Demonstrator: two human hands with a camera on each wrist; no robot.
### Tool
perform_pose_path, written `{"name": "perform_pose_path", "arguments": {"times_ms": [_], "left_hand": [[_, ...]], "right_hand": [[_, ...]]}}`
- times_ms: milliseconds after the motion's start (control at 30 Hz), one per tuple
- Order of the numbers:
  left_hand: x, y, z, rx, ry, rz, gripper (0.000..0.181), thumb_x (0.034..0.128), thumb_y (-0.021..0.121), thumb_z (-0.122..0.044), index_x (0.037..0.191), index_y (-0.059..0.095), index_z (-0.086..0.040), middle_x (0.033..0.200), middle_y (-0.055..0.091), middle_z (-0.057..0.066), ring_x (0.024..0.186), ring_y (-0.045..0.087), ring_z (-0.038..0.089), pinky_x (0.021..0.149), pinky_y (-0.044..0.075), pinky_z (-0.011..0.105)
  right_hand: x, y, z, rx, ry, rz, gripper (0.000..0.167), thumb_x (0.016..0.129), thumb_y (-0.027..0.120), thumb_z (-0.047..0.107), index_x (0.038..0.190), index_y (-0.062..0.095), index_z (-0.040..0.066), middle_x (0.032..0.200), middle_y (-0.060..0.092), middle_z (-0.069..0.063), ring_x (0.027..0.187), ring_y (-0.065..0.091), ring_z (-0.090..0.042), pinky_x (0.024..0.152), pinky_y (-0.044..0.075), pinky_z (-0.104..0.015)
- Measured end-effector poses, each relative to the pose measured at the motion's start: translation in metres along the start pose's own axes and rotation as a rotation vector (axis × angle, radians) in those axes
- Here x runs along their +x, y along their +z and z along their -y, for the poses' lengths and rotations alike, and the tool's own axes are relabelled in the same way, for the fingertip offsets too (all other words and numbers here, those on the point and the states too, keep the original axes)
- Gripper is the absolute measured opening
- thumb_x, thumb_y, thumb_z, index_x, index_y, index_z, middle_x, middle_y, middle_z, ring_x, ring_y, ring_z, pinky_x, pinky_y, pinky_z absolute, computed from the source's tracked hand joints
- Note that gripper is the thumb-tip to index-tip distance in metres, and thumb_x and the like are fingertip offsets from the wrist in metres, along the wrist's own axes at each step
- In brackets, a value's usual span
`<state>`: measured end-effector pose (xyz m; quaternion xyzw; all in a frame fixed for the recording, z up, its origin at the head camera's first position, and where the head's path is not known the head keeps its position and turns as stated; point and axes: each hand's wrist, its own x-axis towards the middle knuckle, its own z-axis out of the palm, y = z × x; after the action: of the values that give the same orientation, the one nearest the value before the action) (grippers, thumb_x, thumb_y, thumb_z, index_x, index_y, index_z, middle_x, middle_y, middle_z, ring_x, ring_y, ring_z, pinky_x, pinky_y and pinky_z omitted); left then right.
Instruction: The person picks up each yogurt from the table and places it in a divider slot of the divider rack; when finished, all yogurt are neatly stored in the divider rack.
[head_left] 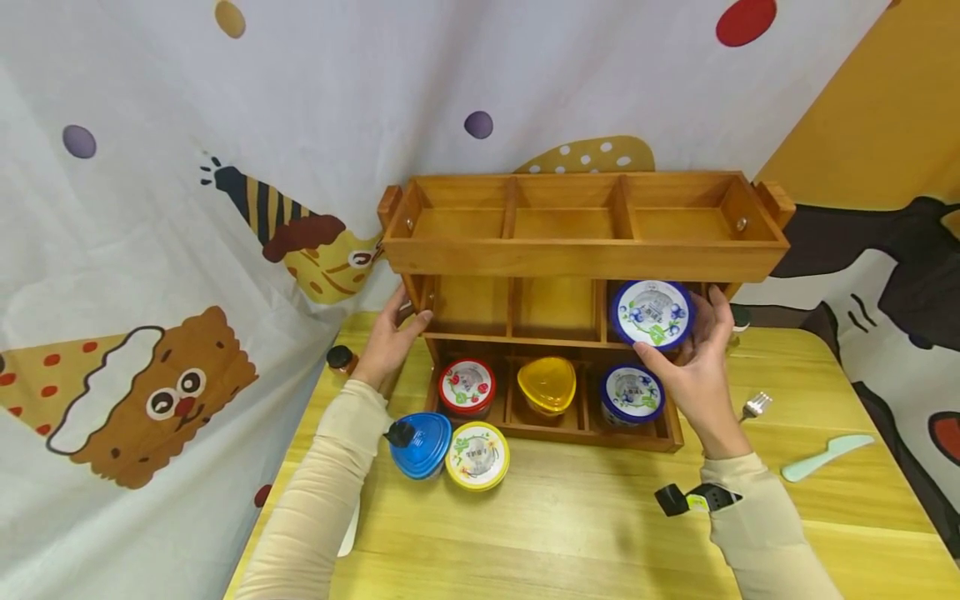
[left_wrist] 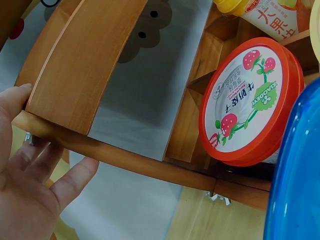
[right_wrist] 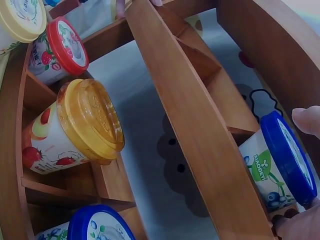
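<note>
My right hand (head_left: 701, 379) holds a blue-lidded blueberry cup (head_left: 652, 314) in the right compartment of the middle tier of a wooden three-tier rack (head_left: 585, 260). Thumb and fingers lie on opposite sides of its lid. At the rack's left side, my left hand (head_left: 390, 337) grips the wooden side piece (left_wrist: 125, 155), thumb on one face and fingers on the other. Along the bottom tier sit a red-lidded strawberry cup (head_left: 467, 386), a yellow-lidded cup (head_left: 547, 385) and another blue-lidded blueberry cup (head_left: 632, 394).
In front of the rack stand a blue-lidded container (head_left: 422, 446) and a yellow-rimmed cup (head_left: 477, 456). A small dark-capped jar (head_left: 342, 359) is at the left. On the right lie a fork (head_left: 756, 405) and a pale green knife (head_left: 825, 457). A printed cloth (head_left: 337, 100) hangs behind.
</note>
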<state>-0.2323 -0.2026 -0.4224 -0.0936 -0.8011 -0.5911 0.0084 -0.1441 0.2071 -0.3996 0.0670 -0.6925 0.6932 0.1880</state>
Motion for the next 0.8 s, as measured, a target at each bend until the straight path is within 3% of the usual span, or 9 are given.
{"name": "perform_pose_path", "arguments": {"times_ms": [133,400,667,800], "left_hand": [[-0.001,-0.001,-0.005,-0.021,-0.03,0.01,0.073,0.099,0.06,-0.02,0.159,0.019,-0.026,0.156,0.037,0.013,0.142,0.039,0.034,0.111,0.04,0.053],[-0.012,-0.001,-0.035,-0.014,-0.046,0.029,0.072,0.0998,0.058,-0.012,0.159,0.017,-0.012,0.156,0.034,0.018,0.142,0.036,0.039,0.11,0.04,0.053],[-0.011,-0.001,-0.033,-0.025,-0.038,0.023,0.07,0.0998,0.057,-0.011,0.159,0.019,-0.012,0.153,0.038,0.021,0.142,0.037,0.039,0.11,0.041,0.053],[-0.005,-0.001,-0.018,-0.041,-0.035,0.021,0.071,0.0996,0.058,-0.014,0.159,0.019,-0.018,0.154,0.037,0.018,0.142,0.037,0.037,0.11,0.04,0.053]], "right_hand": [[-0.003,-0.001,0.001,-0.004,-0.017,0.002,0.108,0.079,0.07,-0.016,0.156,0.005,0.023,0.158,0.016,-0.011,0.146,0.021,-0.023,0.118,0.024,-0.021],[-0.016,-0.004,0.021,-0.019,-0.136,0.018,0.105,0.076,0.067,-0.021,0.155,0.01,0.017,0.16,0.014,-0.014,0.15,0.014,-0.027,0.124,0.015,-0.029],[-0.032,-0.003,0.041,0.03,-0.295,0.089,0.11,0.071,0.067,-0.026,0.155,0.007,0.012,0.158,0.016,-0.014,0.15,0.012,-0.029,0.124,0.014,-0.031],[-0.039,0.005,0.045,0.028,-0.362,0.158,0.109,0.073,0.074,-0.018,0.155,0.006,0.007,0.157,0.018,-0.02,0.149,0.014,-0.033,0.124,0.016,-0.032]]}}
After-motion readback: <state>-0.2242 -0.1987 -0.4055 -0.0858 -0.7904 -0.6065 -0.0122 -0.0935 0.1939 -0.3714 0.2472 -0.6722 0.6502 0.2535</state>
